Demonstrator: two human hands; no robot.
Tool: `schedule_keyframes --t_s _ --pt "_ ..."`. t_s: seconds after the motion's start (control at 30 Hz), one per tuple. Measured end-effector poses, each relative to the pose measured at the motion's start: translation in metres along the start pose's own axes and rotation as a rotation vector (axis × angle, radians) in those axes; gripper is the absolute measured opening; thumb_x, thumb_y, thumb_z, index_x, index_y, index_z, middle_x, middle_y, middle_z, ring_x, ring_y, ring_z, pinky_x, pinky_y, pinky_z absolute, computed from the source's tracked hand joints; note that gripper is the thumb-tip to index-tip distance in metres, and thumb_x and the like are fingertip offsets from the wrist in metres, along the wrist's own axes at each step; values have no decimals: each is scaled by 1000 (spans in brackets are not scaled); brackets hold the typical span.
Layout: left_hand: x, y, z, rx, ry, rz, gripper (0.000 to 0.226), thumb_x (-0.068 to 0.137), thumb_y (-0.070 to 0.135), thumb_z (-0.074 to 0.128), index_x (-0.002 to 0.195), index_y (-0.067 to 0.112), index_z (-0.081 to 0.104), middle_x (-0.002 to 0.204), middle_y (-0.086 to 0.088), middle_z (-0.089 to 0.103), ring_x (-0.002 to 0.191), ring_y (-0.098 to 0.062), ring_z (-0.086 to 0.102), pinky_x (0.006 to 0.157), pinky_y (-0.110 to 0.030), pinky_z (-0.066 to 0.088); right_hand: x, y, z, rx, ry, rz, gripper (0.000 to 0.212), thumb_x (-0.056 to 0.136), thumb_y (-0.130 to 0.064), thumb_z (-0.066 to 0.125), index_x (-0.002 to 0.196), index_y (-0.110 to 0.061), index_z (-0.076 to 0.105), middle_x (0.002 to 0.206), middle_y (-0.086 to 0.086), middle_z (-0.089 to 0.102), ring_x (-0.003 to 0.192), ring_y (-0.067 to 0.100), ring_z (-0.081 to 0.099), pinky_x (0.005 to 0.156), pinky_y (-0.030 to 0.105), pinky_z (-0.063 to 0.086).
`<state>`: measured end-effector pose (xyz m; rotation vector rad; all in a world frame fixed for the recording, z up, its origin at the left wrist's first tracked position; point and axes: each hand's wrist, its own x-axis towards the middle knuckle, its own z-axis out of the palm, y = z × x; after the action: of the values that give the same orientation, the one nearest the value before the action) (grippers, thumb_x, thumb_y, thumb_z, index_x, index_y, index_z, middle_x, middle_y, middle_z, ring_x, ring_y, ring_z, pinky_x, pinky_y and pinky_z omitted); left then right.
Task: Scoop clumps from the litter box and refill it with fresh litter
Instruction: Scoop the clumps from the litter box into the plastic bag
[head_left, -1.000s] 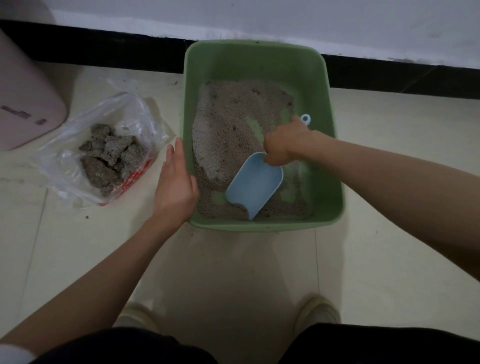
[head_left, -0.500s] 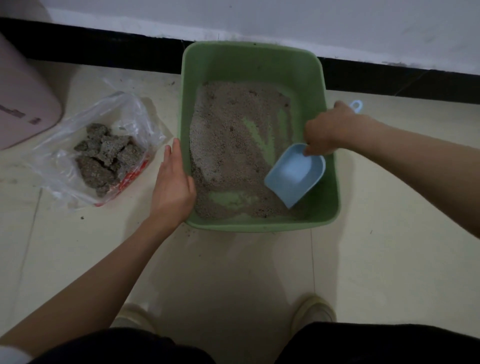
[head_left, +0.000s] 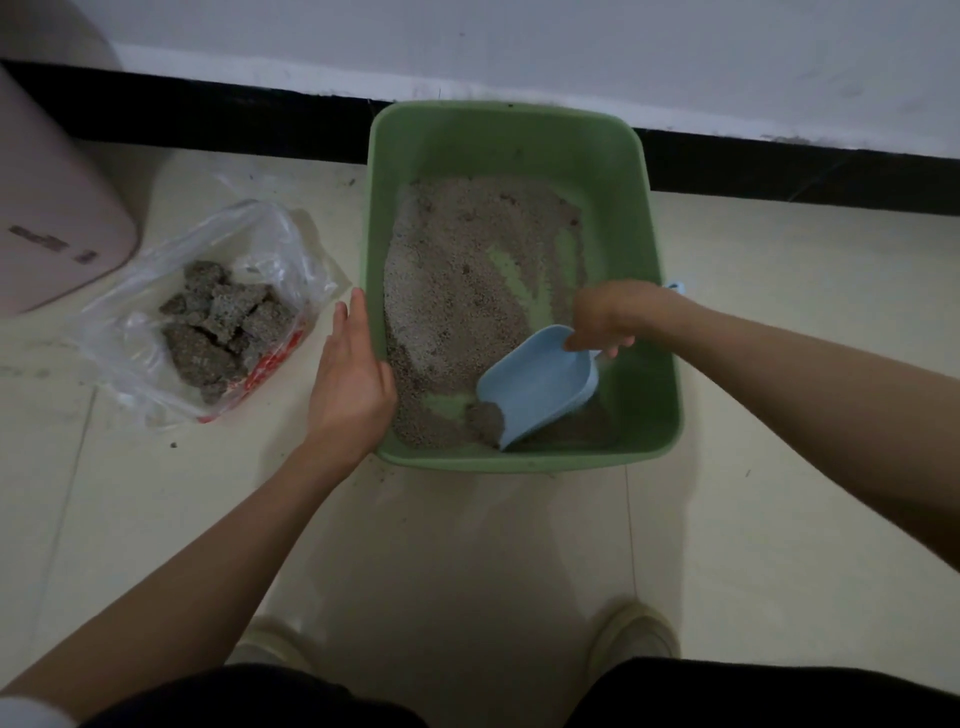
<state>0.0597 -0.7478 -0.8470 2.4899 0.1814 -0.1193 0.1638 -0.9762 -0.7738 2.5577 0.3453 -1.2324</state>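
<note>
Green litter box (head_left: 654, 322) on tiled floor (head_left: 467, 561)

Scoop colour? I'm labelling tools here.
Light blue scoop, clearest in the head view.

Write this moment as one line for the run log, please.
phase: scooping | right hand: grips blue scoop, tip in litter at near edge | left hand: steadies green litter box | clumps in plastic bag

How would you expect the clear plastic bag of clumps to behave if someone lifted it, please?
The plastic bag looks thin and crumpled, so probably floppy. The grey clumps piled inside would likely make it sag and shift. Its mouth seems open, so tipping might spill them.
</note>
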Motion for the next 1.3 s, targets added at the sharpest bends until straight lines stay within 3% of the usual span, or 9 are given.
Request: schedule_keyframes --t_s 0.23,0.33,0.5,0.67,0.93,1.2,1.3 --pt "0 -1 0 -11 3 3 70 88 3 37 149 8 2 156 -17 8 145 -24 9 119 -36 11 -10 -44 20 330 -79 -184 49 98 -35 41 56 -11 52 55 2 54 48 16 50 66 28 45" --pt "0 -1 0 -13 5 5 70 89 3 37 149 9 2 156 -16 7 145 -24 9 119 -37 10 -20 -42 13 349 -67 -192 51 97 -36 40 54 -13 51 52 2 52 48 16 49 63 29 42" --pt "-1 0 0 -15 3 -5 70 90 4 37 149 11 0 157 -15 5 145 -23 8 119 -36 10 -28 -27 1 302 91 -128 52 96 -34 44 49 -12 52 49 3 53 47 19 50 64 28 47" --pt "0 -1 1 -20 -2 -17 70 90 5 37 149 12 0 157 -14 5 145 -23 7 119 -36 10 -30 -25 1 324 199 -35 47 93 -37 47 55 -11 55 54 1 57 52 16 54 65 28 48" --pt "0 -1 0 -17 -2 -17 70 90 4 36 149 11 0 157 -14 6 145 -23 5 119 -36 10 -21 -38 13 314 260 -26 45 94 -42 47 59 -16 35 60 -1 42 62 20 46 65 29 37" --pt "1 -3 1 -23 -5 -23 70 89 4 36 150 12 1 157 -13 5 145 -24 8 119 -34 10 -12 -41 35 414 261 -55 39 94 -43 44 73 -11 51 59 -1 43 69 24 50 57 26 35" --pt "1 -2 0 -18 -1 -13 70 90 4 36 149 11 0 157 -14 5 145 -23 7 119 -34 9 -12 -39 45 475 211 -77 43 95 -41 44 85 -5 64 64 4 54 68 23 54 53 27 40"
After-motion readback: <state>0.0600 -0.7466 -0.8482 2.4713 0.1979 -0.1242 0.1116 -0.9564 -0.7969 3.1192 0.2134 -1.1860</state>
